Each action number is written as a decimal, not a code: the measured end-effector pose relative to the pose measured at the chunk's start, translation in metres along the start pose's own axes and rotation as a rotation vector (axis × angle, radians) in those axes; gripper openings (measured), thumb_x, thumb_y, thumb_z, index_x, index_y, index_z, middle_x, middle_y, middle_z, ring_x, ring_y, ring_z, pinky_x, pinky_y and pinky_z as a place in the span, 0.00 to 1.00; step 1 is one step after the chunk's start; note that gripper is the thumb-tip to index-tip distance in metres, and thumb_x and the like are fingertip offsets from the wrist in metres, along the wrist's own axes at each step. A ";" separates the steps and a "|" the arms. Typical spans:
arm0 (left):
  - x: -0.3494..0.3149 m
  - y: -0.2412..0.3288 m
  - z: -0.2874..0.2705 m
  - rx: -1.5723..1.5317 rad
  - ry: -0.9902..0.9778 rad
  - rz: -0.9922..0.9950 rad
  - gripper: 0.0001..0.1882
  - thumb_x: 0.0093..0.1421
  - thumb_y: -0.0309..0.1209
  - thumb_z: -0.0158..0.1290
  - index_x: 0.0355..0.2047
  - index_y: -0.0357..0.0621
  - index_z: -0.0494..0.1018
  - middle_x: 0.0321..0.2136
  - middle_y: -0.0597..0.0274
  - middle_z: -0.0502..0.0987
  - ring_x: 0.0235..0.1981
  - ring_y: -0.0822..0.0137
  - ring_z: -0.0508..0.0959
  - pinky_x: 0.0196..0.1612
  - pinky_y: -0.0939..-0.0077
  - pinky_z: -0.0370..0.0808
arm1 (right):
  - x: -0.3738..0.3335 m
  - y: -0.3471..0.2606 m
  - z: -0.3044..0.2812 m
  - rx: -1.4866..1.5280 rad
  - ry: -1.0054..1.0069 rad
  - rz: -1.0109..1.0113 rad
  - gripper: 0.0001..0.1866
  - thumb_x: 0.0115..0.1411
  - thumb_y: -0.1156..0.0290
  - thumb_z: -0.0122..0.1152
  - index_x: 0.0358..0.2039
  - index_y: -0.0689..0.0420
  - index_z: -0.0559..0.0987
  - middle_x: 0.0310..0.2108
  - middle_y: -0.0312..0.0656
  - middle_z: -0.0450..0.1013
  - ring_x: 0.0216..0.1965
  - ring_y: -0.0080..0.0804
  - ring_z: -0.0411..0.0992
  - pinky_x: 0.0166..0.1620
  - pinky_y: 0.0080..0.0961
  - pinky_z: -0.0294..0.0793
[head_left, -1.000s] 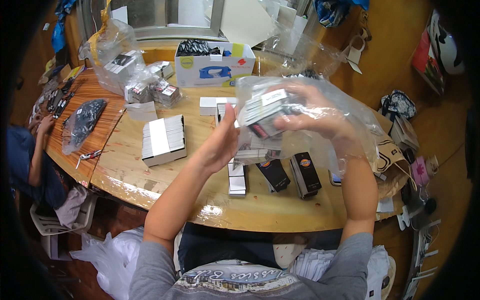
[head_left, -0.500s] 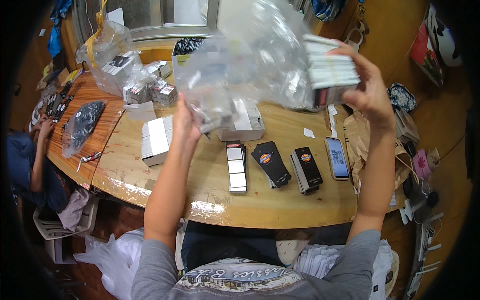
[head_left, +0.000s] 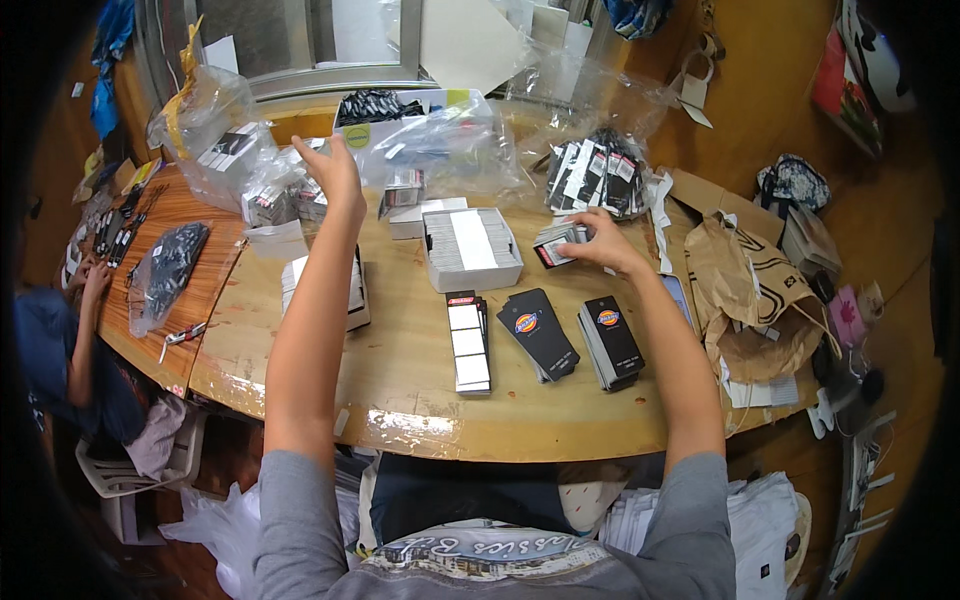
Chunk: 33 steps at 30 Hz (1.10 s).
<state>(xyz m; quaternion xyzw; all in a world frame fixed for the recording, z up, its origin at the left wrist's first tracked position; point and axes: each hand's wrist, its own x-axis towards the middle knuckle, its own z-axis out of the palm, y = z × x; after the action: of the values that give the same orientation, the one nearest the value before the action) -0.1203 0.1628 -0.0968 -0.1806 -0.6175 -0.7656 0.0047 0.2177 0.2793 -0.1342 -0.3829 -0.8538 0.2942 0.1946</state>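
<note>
My right hand [head_left: 608,243] grips a stack of tags [head_left: 552,247] at the tabletop, right of a white box [head_left: 474,278] packed with cards. Up at the back left, my left hand [head_left: 335,172] is empty, its fingers apart, near small plastic-wrapped bundles [head_left: 268,207]. In front of the white box lie a pile of label strips [head_left: 468,345], a fanned stack of black hang tags [head_left: 540,335] and a neater black hang tag stack [head_left: 610,342]. Behind my right hand, a clear bag holds more black and white tags [head_left: 597,180]. My left forearm partly hides another card box [head_left: 357,290].
An open box of black items [head_left: 378,108] stands by the window, with clear plastic [head_left: 440,150] before it. A brown paper bag [head_left: 745,290] sits at right; a phone [head_left: 677,295] is partly behind my right forearm. Another person's hands [head_left: 93,275] work at the left table.
My right hand has come down from the upper right to the table with a stack. My left hand has let go of the clear plastic, which now lies at the back, and moved up-left.
</note>
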 end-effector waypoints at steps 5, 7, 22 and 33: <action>-0.055 0.032 -0.025 -0.089 -0.280 0.188 0.31 0.49 0.28 0.46 0.53 0.46 0.47 0.42 0.55 0.60 0.37 0.69 0.64 0.39 0.76 0.63 | 0.000 0.023 0.006 0.006 -0.183 -0.047 0.30 0.30 0.63 0.68 0.38 0.49 0.69 0.49 0.45 0.50 0.51 0.39 0.50 0.53 0.27 0.49; -0.077 0.046 -0.036 -0.046 -0.382 0.212 0.30 0.49 0.27 0.46 0.52 0.46 0.49 0.41 0.55 0.62 0.37 0.69 0.64 0.38 0.77 0.63 | -0.004 0.016 -0.001 -0.009 -0.274 -0.037 0.30 0.30 0.64 0.68 0.37 0.50 0.67 0.47 0.44 0.51 0.51 0.39 0.50 0.53 0.26 0.48; -0.135 0.030 -0.049 0.136 -0.515 0.806 0.19 0.46 0.19 0.46 0.41 0.42 0.63 0.29 0.58 0.68 0.33 0.63 0.66 0.36 0.72 0.63 | -0.017 -0.039 0.010 -0.720 -0.088 -0.168 0.31 0.26 0.61 0.68 0.37 0.54 0.73 0.36 0.38 0.65 0.40 0.38 0.61 0.44 0.33 0.60; -0.163 0.040 -0.047 -0.544 -1.196 -0.431 0.27 0.50 0.35 0.52 0.47 0.38 0.57 0.41 0.60 0.65 0.42 0.71 0.66 0.45 0.75 0.65 | -0.058 -0.145 0.005 0.236 0.087 -0.317 0.24 0.40 0.65 0.64 0.36 0.56 0.64 0.29 0.38 0.64 0.23 0.23 0.66 0.23 0.16 0.65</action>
<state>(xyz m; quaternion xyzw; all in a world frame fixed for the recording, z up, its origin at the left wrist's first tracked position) 0.0291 0.0733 -0.1130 -0.4400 -0.3223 -0.6459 -0.5342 0.1732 0.1560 -0.0499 -0.2305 -0.8538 0.3412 0.3186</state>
